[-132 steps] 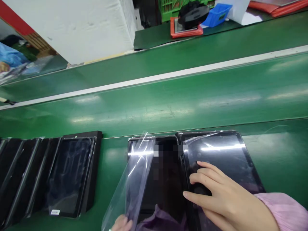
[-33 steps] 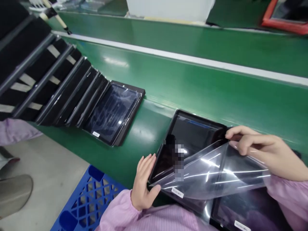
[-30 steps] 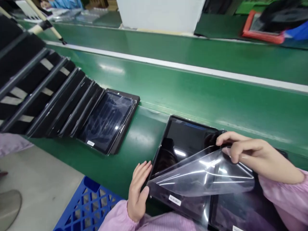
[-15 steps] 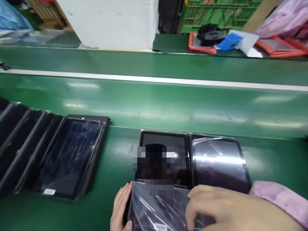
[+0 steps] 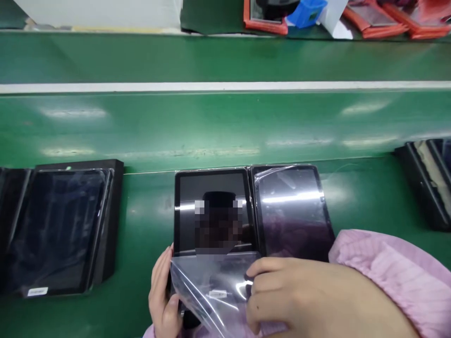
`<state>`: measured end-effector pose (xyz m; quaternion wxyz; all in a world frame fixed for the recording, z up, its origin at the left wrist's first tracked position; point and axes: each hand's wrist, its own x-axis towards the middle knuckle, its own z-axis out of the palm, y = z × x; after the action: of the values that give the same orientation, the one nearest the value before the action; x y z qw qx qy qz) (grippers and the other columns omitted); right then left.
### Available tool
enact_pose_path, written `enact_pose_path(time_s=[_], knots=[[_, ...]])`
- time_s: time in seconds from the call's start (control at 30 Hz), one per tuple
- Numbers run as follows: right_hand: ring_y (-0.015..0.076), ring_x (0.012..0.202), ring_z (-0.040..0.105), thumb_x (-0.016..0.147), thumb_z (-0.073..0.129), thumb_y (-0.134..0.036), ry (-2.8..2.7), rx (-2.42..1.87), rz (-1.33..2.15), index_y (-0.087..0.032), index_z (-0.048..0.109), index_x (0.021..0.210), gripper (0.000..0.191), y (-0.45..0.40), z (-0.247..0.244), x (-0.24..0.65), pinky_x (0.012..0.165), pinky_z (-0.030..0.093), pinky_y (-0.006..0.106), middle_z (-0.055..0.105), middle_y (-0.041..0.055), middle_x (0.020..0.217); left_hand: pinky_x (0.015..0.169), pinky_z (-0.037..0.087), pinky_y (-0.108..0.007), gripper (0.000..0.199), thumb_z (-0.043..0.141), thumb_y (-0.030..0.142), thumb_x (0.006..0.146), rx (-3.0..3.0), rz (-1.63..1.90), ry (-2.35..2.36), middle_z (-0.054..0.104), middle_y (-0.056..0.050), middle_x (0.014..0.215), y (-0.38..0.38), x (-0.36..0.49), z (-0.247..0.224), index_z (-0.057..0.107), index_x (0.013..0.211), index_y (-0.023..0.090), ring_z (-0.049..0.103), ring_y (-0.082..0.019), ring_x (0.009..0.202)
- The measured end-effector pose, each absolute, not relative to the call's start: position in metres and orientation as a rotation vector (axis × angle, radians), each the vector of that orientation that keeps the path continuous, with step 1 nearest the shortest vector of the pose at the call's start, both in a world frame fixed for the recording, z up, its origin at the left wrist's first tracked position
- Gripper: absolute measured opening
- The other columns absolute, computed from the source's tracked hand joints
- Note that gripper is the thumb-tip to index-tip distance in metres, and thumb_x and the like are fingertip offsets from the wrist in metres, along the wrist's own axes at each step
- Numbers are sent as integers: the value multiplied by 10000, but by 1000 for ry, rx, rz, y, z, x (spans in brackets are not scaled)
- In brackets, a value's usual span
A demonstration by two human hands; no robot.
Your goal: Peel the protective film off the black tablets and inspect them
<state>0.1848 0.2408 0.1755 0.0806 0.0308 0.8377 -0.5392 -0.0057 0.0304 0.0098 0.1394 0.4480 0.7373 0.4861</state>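
Observation:
In front of me lies a dark-screened tablet (image 5: 211, 184) in its black frame. My left hand (image 5: 164, 293) grips its lower left edge, thumb on top. A clear plastic film (image 5: 200, 281) covers the lower part of the screen in a slanted sheet, with a small white label (image 5: 218, 294) showing there. My right hand (image 5: 299, 293) has its fingers curled at the film's right side; its fingertips are partly hidden. Touching the first tablet on the right is a second tablet (image 5: 291, 220) under shiny film, its lower part covered by my right hand and pink sleeve (image 5: 384, 263).
At left, a film-covered tablet (image 5: 59, 225) leans on a black box (image 5: 110, 244), beside more dark tablets. More black devices (image 5: 428, 188) stand at right. A white strip (image 5: 225, 86) crosses the green bench (image 5: 148, 126). Beyond lie red-edged pouches (image 5: 375, 23) and a blue item (image 5: 306, 13).
My view has tipped down and swung right, bringing the black devices at right into sight. The film's lower left side now slants away from the tablet. Both hands keep their hold.

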Motion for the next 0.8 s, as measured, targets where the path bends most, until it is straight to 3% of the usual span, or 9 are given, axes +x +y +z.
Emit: enact_pose_path(time_s=[0.1,0.2,0.3,0.37,0.5,0.67,0.8], knots=[[146,770,626,889,666,-170,2644,1,-1498,-178,689,950,66,251,187,188,900,485,325,701,4,860,1119,425,-407,579,454,474,943,1171,1460,2098,565,-71,1460,29,-2,7,488,1469,234,522,-298,1344],[165,841,649,944,572,-135,2925,-22,-1334,-158,704,1103,208,279,192,185,802,516,306,726,58,948,1126,418,-441,625,522,451,915,1015,1570,2057,572,-107,1446,29,1,2,434,1487,215,537,-308,1333],[139,893,702,963,542,-161,3133,348,-1289,-159,699,1105,212,316,186,174,824,548,270,750,33,1004,1131,404,-497,582,593,387,882,1035,1733,2016,592,-96,1417,34,-1,0,430,1423,246,548,-294,1323],[133,829,721,945,571,-219,3125,676,-1258,-185,688,1149,237,334,178,164,847,568,298,746,-17,899,1135,390,-529,480,615,305,860,1120,1840,1960,597,-50,1414,38,-2,1,456,1312,290,541,-264,1333],[109,708,721,916,603,-179,2909,904,-1523,-196,621,1265,350,345,167,137,803,598,292,708,-80,727,1150,354,-566,143,532,246,866,1285,1753,2017,571,-30,1443,42,-6,6,605,989,248,480,-283,1381],[151,692,744,887,629,-68,2624,878,-2027,-191,675,1131,277,338,163,103,681,622,232,722,-33,682,1156,342,-579,221,453,301,882,1400,1577,2147,585,-68,1428,40,-10,8,655,869,211,461,-331,1389],[165,732,752,902,567,-24,2388,979,-2285,-176,668,1076,252,340,150,86,710,645,260,738,6,715,1158,344,-579,220,436,314,888,1424,1534,2176,592,-82,1420,43,-11,8,630,862,214,467,-325,1388]])
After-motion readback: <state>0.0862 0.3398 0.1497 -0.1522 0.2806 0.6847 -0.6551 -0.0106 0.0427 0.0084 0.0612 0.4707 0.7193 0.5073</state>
